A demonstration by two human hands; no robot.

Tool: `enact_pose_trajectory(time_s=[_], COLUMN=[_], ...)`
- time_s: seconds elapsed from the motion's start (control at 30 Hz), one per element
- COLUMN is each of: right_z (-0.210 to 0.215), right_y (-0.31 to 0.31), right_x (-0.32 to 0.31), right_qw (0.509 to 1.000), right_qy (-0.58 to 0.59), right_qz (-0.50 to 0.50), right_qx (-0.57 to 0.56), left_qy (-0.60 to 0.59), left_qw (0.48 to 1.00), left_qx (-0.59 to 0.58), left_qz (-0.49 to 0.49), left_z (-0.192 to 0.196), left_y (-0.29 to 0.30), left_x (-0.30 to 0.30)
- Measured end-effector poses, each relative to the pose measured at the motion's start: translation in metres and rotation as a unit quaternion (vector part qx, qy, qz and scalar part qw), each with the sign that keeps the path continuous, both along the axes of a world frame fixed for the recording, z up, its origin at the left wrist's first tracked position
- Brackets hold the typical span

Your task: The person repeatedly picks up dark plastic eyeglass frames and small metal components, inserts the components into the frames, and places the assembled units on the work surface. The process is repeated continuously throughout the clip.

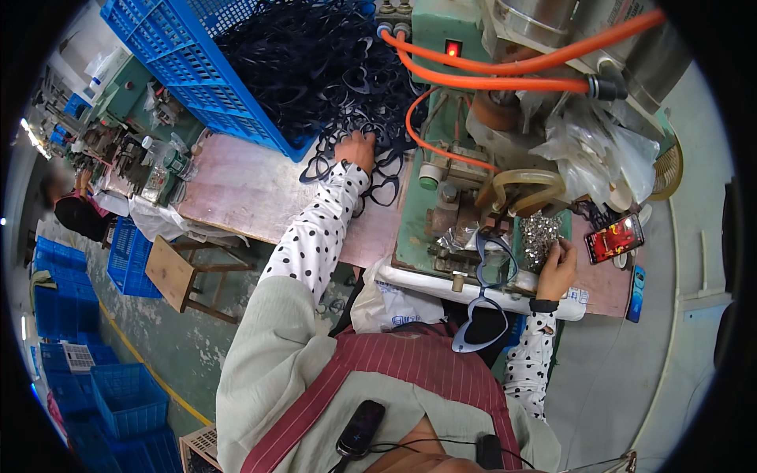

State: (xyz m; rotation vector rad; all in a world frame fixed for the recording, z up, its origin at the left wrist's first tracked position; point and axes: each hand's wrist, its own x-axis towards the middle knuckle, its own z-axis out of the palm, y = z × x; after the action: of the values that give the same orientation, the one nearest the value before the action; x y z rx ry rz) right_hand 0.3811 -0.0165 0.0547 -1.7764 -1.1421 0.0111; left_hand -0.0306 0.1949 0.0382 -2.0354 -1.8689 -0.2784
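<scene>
left hand [356,150]: arm in a white sleeve with black dots stretched forward, palm down, fingers curled into the heap of dark heart-shaped plastic spectacle frames [347,94]; cannot tell if a frame is actually pinched.
right hand [557,268]: at the right end of the green metal bench machine [441,158], fingers bent together on the pile of small silvery metal bits [541,232]; grip itself hidden by the fingers.
hands apart: yes, well apart, left far forward, right close to the body on the right.
frame heap: spills out of the big blue plastic lattice crate [181,63] onto the pinkish worn worktop [244,189]; frames lie tangled, no common direction.
single frame: one blue-grey heart-shaped spectacle frame [482,303] hangs at the front of the machine, long axis roughly up-down in the picture, one lens ring above the other, lower ring past the worktop edge.
in the way: the machine stands between the two hands; orange hoses [505,71] loop over its top; crumpled clear plastic bags [599,150] sit just behind the right hand.
right side: red-screened phone [615,238] flat on the worktop, near the right hand; a blue slim object [635,293] beside it at the edge.
below worktop: white plastic bag [394,303] at the front edge, wooden stool [177,276] on the floor to the left.
far left: more blue crates [118,394] stacked on the floor; another person's dark head [75,213] at a cluttered bench.
</scene>
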Motion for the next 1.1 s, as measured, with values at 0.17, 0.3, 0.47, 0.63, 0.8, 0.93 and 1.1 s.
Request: enact_pose_trajectory(time_s=[0.17, 0.3, 0.47, 0.63, 0.8, 0.93, 1.1], right_z=[0.006, 0.006, 0.008, 0.079, 0.118, 0.109, 0.132], right_y=[-0.001, -0.001, 0.008, -0.001, -0.018, -0.009, -0.006], right_x=[-0.003, -0.003, 0.001, -0.059, -0.100, -0.110, -0.124], right_qw=[0.998, 0.998, 0.996, 0.956, 0.942, 0.933, 0.935], right_qy=[-0.067, -0.051, -0.033, 0.185, 0.183, 0.219, 0.225], right_qz=[0.009, 0.022, 0.078, 0.219, 0.278, 0.282, 0.274], right_qx=[-0.001, 0.009, 0.039, 0.066, 0.044, 0.042, -0.009], left_qy=[-0.150, -0.419, -0.760, -0.585, -0.279, -0.240, -0.143], left_qw=[0.985, 0.905, 0.616, 0.781, 0.953, 0.965, 0.989], left_qx=[-0.079, -0.028, -0.174, -0.175, -0.112, -0.089, -0.020], left_qz=[-0.046, -0.061, 0.114, 0.129, 0.031, 0.051, 0.014], left_z=[-0.010, -0.017, -0.015, -0.022, -0.036, -0.016, -0.035], left_y=[-0.042, -0.084, -0.099, -0.077, -0.076, -0.090, -0.099], left_x=[-0.006, -0.030, -0.032, -0.027, 0.000, 0.027, 0.025])
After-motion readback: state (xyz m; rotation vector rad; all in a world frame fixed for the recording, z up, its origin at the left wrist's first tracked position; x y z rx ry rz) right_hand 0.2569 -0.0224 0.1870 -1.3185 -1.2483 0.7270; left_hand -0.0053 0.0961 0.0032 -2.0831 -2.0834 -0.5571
